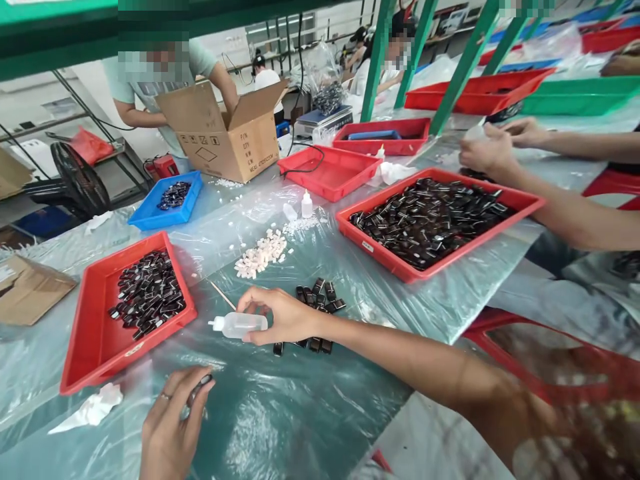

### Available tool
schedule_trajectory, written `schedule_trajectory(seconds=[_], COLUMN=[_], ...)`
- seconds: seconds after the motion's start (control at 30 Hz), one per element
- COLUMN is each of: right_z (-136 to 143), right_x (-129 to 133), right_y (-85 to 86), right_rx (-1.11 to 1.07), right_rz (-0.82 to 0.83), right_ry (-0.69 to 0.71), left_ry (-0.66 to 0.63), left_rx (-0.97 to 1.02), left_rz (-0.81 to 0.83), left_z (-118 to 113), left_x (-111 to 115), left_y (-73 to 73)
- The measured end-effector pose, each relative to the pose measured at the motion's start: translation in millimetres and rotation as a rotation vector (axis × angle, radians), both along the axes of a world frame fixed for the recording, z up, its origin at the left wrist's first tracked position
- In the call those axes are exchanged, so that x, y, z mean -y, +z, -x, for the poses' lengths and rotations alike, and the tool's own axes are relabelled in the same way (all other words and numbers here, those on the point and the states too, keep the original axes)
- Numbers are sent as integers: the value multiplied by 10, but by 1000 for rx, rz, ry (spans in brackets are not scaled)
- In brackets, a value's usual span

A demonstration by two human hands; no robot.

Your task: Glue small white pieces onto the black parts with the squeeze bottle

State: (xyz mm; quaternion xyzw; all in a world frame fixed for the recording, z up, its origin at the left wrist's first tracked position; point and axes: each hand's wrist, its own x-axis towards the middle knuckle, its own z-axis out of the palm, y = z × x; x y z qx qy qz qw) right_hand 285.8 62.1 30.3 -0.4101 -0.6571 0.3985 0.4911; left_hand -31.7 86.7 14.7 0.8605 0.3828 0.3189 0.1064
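My right hand (285, 316) grips a clear squeeze bottle (244, 325) with a white nozzle, lying sideways with its tip to the left. Between the fingertips of my left hand (173, 420) is a small black glossy part (202, 383), partly hidden by the fingers. Behind and below my right wrist lie several loose black parts (320, 297). A heap of small pale pieces (263, 253) is spread just beyond that hand. A thin wooden stick (223, 295) rests beside the bottle. To the left, a red tray (90, 320) contains many black parts (153, 290).
A larger red tray (350, 230) of black parts stands to the right, near a co-worker's hands (493, 143). Farther back are a blue tray (190, 207), a cardboard box (250, 147), a red tray (330, 170) and another bottle (307, 205). Crumpled tissue (97, 405) lies at left. Green posts (460, 73) rise behind.
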Motion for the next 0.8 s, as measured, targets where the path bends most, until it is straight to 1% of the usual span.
schedule_trajectory(seconds=[0.1,0.27,0.33,0.5,0.63,0.7,0.8], right_z=[-18,-17,-18,7,100,141,191], right_x=[-15,-16,-8,72,198,240,289], right_y=[-13,-17,-1,72,100,87,72], right_rx=[2,32,40,57,84,110,152], right_rz=[4,-27,-44,-112,-155,-177,-192], right_ry=[2,5,17,49,-55,-67,-21], left_ry=[35,17,36,85,48,20,6], left_rx=[-12,-28,-15,65,139,104,65], left_rz=[20,-9,7,3,-50,-73,-84], left_z=[2,35,16,-77,-106,-109,-109], left_x=[-24,-111,-113,15,151,180,204], left_y=[-3,-14,-11,52,141,167,179])
